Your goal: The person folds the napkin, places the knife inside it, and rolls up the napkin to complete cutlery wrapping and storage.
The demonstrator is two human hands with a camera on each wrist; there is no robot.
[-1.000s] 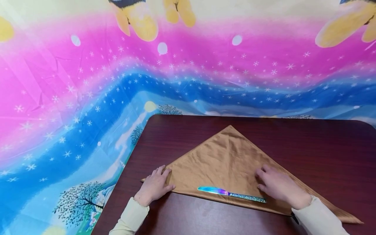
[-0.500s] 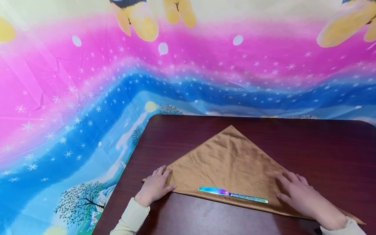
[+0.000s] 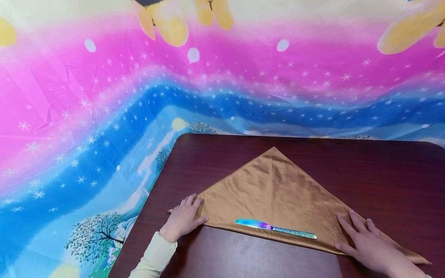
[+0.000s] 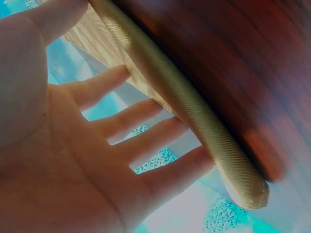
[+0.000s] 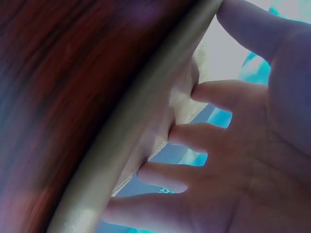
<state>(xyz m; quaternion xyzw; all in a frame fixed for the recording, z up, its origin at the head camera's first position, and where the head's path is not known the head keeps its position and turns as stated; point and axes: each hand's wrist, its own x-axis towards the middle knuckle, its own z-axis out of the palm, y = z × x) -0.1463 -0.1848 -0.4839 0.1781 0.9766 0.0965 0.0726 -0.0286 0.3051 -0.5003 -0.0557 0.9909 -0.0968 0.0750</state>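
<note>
A golden-brown satin cloth [image 3: 264, 189], folded into a triangle, lies on the table with its point away from me. Close to its front fold rests a rainbow-coloured table knife [image 3: 257, 224], blade to the left. At the cloth's left end, my left hand [image 3: 182, 221] touches it with spread fingers. My right hand [image 3: 372, 247] lies near the right end, its fingers also spread over the cloth. In the left wrist view, the fingertips meet the cloth's rounded edge [image 4: 180, 97]. The right wrist view shows extended fingers [image 5: 165, 174] against the cloth.
A dark reddish-brown table [image 3: 382, 173] with rounded corners carries everything. Behind it and on the left hangs a pink and blue printed backdrop [image 3: 222, 58] with snowflakes and trees.
My right hand has slid right along the cloth, from beside the knife handle toward the right end. My left hand, the knife and the cloth have stayed in place.
</note>
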